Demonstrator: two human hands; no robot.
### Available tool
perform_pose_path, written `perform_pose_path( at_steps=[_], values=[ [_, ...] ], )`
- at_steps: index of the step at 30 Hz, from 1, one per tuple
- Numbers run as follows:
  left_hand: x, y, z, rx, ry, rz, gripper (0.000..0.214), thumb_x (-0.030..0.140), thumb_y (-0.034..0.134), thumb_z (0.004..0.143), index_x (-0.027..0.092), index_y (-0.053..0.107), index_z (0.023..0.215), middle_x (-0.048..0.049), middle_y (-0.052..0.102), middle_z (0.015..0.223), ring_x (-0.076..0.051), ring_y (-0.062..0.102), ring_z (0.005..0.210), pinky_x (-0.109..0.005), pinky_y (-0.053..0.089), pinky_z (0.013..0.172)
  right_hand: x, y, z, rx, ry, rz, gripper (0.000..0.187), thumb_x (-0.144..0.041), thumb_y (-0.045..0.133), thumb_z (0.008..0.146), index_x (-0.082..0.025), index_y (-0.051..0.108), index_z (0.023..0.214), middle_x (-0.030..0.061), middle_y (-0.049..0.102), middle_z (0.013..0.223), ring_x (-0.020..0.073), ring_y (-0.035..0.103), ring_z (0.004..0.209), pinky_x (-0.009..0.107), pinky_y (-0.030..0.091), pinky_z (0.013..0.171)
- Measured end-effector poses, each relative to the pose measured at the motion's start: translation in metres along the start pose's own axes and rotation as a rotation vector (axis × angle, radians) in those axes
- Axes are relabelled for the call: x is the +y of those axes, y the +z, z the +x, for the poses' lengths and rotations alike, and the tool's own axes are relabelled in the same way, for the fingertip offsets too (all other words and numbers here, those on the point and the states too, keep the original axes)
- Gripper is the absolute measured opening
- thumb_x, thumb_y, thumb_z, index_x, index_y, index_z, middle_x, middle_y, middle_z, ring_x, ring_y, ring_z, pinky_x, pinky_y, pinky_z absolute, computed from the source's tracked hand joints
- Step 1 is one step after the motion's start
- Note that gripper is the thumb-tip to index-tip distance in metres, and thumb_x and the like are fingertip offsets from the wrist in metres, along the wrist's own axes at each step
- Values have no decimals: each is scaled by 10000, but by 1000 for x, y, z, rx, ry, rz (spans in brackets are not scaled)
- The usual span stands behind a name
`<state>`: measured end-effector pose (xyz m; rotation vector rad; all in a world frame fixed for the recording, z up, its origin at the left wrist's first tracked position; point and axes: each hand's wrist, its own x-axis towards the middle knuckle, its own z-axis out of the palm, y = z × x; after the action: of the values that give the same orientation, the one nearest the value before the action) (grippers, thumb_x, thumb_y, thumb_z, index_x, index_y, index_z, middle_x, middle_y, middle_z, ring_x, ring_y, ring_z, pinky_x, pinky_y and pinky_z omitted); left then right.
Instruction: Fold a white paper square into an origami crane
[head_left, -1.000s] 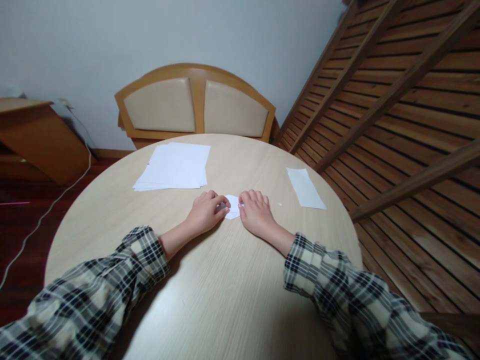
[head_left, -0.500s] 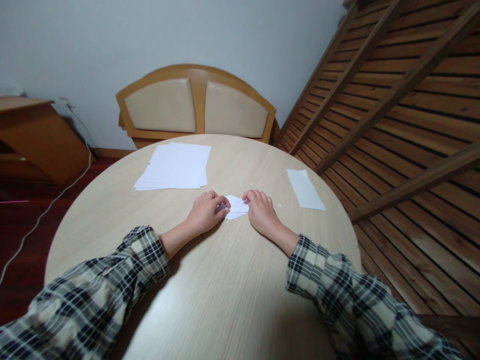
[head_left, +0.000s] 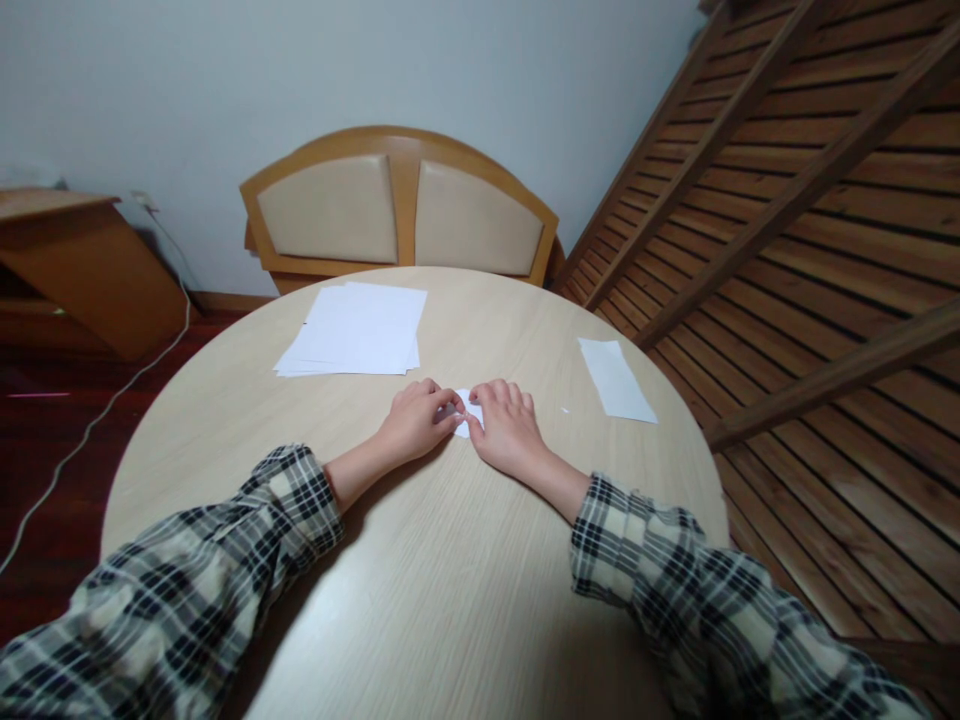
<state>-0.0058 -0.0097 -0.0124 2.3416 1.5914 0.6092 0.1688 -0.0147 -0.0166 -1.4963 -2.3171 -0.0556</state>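
Note:
Between my hands, a small folded piece of white paper (head_left: pixel 463 428) lies on the round table (head_left: pixel 420 540), mostly covered by my fingers. My left hand (head_left: pixel 415 422) pinches the paper's left side with thumb and fingers. Coming in from the other side, my right hand (head_left: pixel 504 425) rests over the right part of the paper, thumb and forefinger bent onto it close to the left fingertips. The exact shape of the folds is hidden.
A stack of white sheets (head_left: pixel 360 330) lies at the back left of the table. Toward the right edge sits a paper strip (head_left: pixel 616 380), with a tiny paper scrap (head_left: pixel 565 410) beside it. Beyond the table stand a headboard (head_left: pixel 405 200) and a slatted wooden structure (head_left: pixel 810 200).
My right hand has slid left over the paper, bringing its thumb and forefinger near the left fingertips and covering more of the sheet. My left hand stays on the paper's left side.

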Motion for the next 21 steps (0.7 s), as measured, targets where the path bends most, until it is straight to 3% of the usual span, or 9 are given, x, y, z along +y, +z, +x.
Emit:
perform_pose_path(
  at_steps=[10,21],
  values=[
    [0,1,1,42,-12,-24,204,284,643,835,177,569,992,-80,633,950,-244,562,888,-385,428,800,7,-4,-5,-16,27,-11,186,-205,455,929,-194,557,1084,102,572,1083,275,468,1017,398,305,834],
    [-1,2,0,41,5,-23,145,278,628,848,185,581,949,-70,617,921,-234,554,855,-369,419,765,31,-9,-6,-15,49,117,282,-63,386,876,-193,584,1029,94,587,1053,248,477,1008,372,337,851]
  ],
)
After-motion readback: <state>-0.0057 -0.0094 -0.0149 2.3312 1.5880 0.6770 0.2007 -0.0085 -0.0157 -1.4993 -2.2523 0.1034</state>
